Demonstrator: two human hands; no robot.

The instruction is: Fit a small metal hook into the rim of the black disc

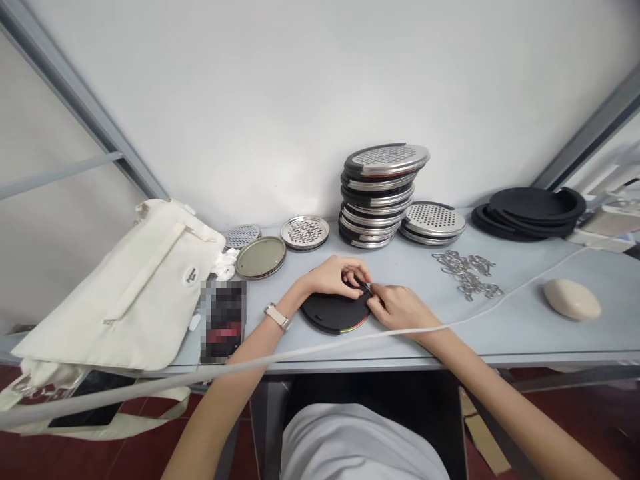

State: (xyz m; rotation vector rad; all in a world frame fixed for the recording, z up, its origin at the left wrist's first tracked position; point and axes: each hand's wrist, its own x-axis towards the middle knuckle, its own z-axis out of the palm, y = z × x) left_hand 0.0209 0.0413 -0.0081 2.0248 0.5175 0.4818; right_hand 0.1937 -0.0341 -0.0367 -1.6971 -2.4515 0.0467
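Observation:
A black round disc (334, 312) with a thin yellow and red stripe along its near rim lies flat on the table in front of me. My left hand (336, 276) reaches over its far side, fingers curled and closed at the rim. At the disc's right edge, my right hand (400, 308) is closed in a pinch around a small shiny metal piece (368, 289). The fingers of both hands nearly meet there and hide most of that piece, so its kind cannot be made out.
Behind my hands rises a stack of round metal graters (377, 200), with a lower stack (433, 223) beside it. Black round trays (533, 210), loose metal clasps (467, 272) and a beige rounded object (571, 299) are to the right. A white cable (310, 357) crosses in front; a cream bag (125, 287) lies left.

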